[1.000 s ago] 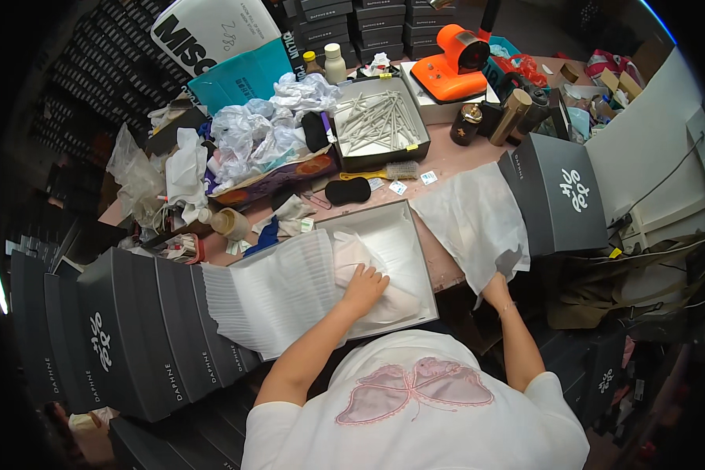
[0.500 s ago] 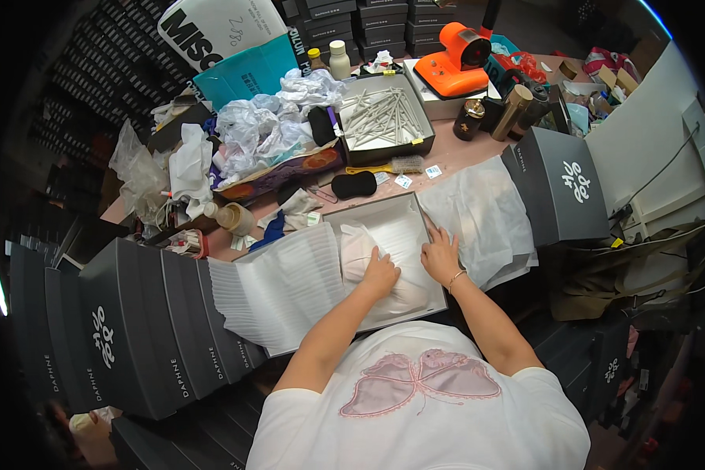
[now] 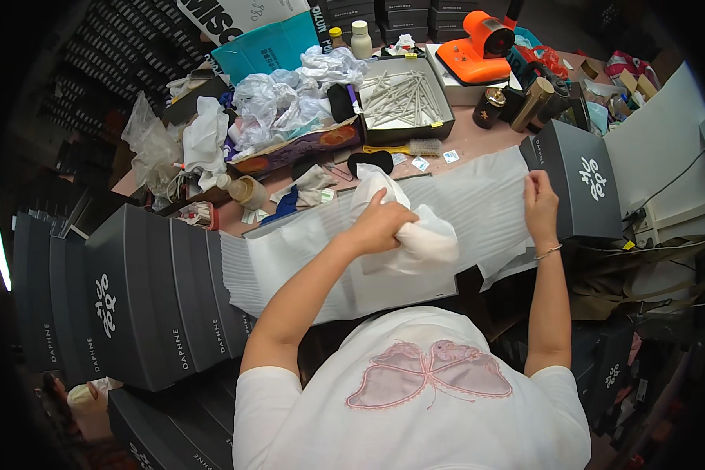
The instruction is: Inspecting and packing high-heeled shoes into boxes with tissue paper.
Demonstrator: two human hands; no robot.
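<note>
My left hand (image 3: 382, 225) is closed round a pale bundle in white tissue paper (image 3: 431, 243), raised above the middle of the work area. What the paper covers is hidden. At the right, the closed fingers of my right hand (image 3: 540, 205) pinch the end of a thin, ribbed white packing sheet (image 3: 487, 202). The sheet stretches from the grey boxes on the left, passing beneath the bundle, to my right hand. It covers most of an open shoebox (image 3: 412, 177), whose far rim still shows.
Stacked dark grey shoeboxes (image 3: 129, 298) stand at the left, and another grey shoebox (image 3: 580, 180) is close beside my right hand. Behind lie a brush (image 3: 415, 147), a box of white sticks (image 3: 403, 98), crumpled plastic (image 3: 278, 102) and an orange device (image 3: 475, 55).
My left hand has lifted the wrapped bundle out of the shoebox. My right hand has moved from the box's edge to the right, and the ribbed sheet now spans the box.
</note>
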